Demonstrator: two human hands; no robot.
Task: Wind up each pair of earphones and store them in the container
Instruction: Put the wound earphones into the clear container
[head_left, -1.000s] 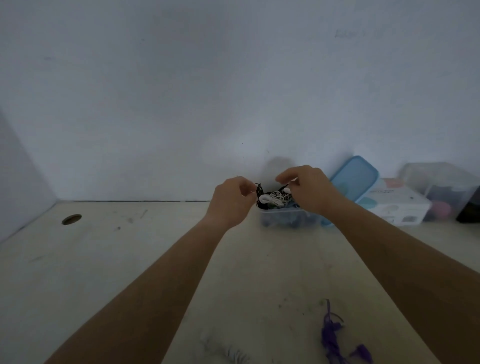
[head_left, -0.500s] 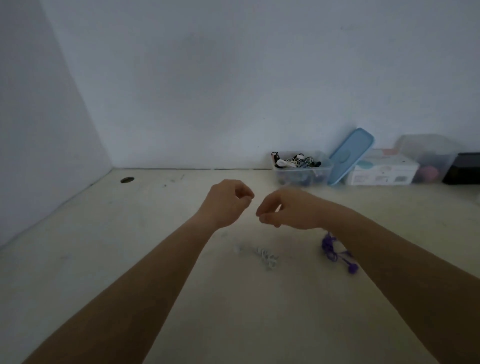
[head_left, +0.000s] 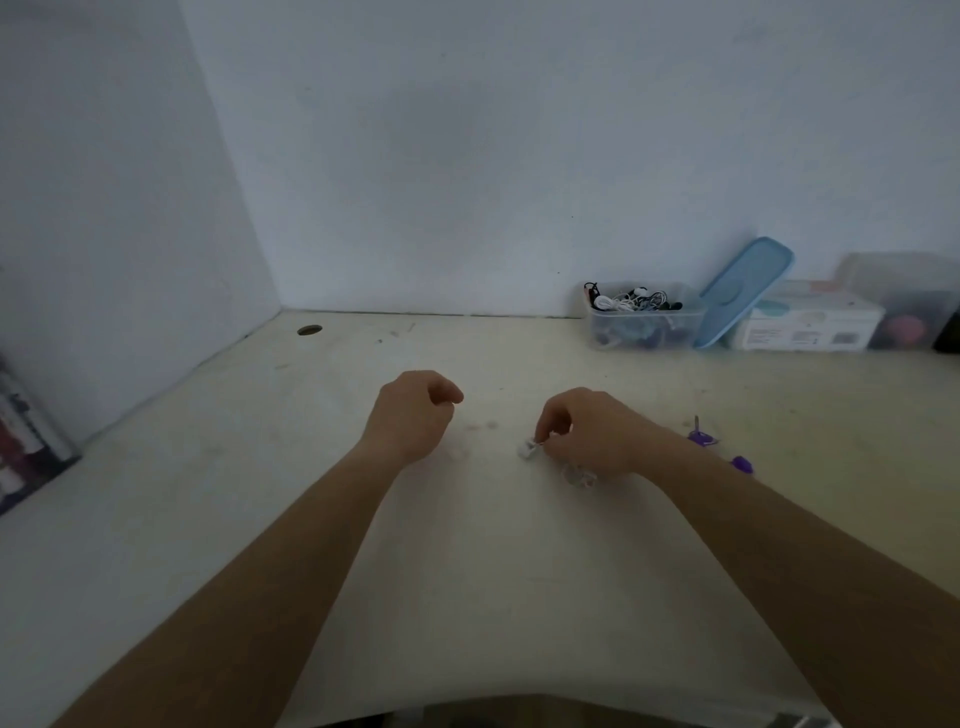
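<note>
Shows the right hand (head_left: 587, 434) low over the bench (head_left: 467, 571), fingertips pinching one end of the white earphones (head_left: 530, 448). Places the rest of that cord in a loose heap under the same hand, trailing back and rightward. Shows the left hand (head_left: 413, 415) just to the left, loosely curled, empty, clear of the cord. Sets the purple earphones (head_left: 704, 439) unwound beside the right forearm. Locates the container (head_left: 644, 317), open and holding stored pairs, well beyond at the wall, nearer the right arm.
</note>
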